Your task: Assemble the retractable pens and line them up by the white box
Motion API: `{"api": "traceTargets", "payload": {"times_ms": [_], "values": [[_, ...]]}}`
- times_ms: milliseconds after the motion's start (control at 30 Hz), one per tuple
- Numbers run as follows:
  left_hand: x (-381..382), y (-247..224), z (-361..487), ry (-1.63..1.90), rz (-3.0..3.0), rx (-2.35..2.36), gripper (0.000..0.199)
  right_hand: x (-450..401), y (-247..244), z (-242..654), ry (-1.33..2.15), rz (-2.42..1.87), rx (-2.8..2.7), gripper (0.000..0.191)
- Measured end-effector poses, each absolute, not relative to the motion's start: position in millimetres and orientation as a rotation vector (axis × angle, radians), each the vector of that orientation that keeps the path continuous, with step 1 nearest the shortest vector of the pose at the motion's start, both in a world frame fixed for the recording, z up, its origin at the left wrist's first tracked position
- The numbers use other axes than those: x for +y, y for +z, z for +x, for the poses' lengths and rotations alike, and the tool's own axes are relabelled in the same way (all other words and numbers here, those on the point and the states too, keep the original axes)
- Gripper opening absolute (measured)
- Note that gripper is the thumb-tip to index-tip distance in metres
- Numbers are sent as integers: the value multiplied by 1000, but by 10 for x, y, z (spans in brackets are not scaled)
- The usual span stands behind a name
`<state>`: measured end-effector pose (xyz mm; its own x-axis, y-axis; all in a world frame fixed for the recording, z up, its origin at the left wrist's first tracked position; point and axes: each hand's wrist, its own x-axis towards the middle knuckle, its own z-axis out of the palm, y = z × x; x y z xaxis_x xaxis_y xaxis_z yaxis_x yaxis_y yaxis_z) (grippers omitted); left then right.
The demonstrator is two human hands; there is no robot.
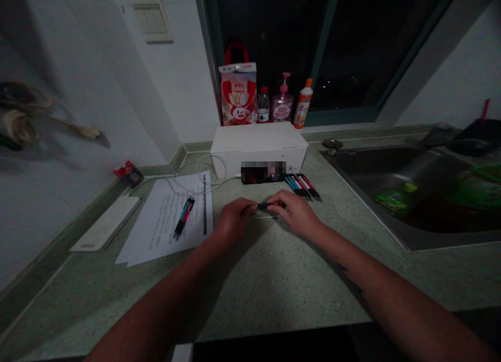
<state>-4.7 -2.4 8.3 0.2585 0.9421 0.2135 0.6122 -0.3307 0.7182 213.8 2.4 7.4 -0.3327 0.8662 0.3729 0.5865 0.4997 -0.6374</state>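
My left hand [235, 215] pinches one end of a short, dark, pen-like piece [265, 206] just above the counter. At its other end, the fingers of my right hand [294, 211] are closed on it too. Fingertips cover both ends, so its full shape is hidden. Below it a thin white stick [268, 217], perhaps a pen refill, lies on the counter. Several click pens [301, 187] in blue, white and red with black grips lie side by side beyond my right hand. Left of my hands, two more pens [183, 217], blue and red, rest on printed paper sheets [164, 236].
A phone [260, 175] on a white cable leans against a white box [258, 140]. A white flat case [105, 223] lies at the left wall, near a small red-and-black packet [128, 174]. Bottles [282, 103] and a bag [238, 95] stand behind; a sink [403, 242] lies right.
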Motion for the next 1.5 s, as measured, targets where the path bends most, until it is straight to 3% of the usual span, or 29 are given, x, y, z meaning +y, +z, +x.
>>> {"api": "traceTargets", "payload": {"times_ms": [300, 600, 867, 933, 1000, 1200, 1267, 1500], "values": [[-62, 126, -25, 798, 2128, 1430, 25, 44, 65, 2118, 615, -1234, -2035, 18], [-38, 81, -26, 758, 2034, 1380, 29, 19, 91, 2132, 547, -1114, -2002, 2], [-26, 58, -31, 737, 2092, 1383, 25, 11, 62, 2085, 694, -1270, -2060, 22], [-25, 45, -34, 738, 2100, 1391, 25, 14, 46, 2081, 675, -1228, -2043, 10], [-25, 36, -36, 748, 2110, 1381, 25, 14, 39, 2081, 676, -1208, -2012, 18], [-30, 36, -29, 748, 2119, 1360, 23, 6, 52, 2078, 713, -1209, -2020, 13], [-29, 32, -28, 756, 2119, 1351, 24, 3, 57, 2073, 707, -1202, -1997, 20], [-15, 16, -35, 776, 2119, 1366, 30, 6, 61, 2060, 673, -1168, -2027, 11]]}}
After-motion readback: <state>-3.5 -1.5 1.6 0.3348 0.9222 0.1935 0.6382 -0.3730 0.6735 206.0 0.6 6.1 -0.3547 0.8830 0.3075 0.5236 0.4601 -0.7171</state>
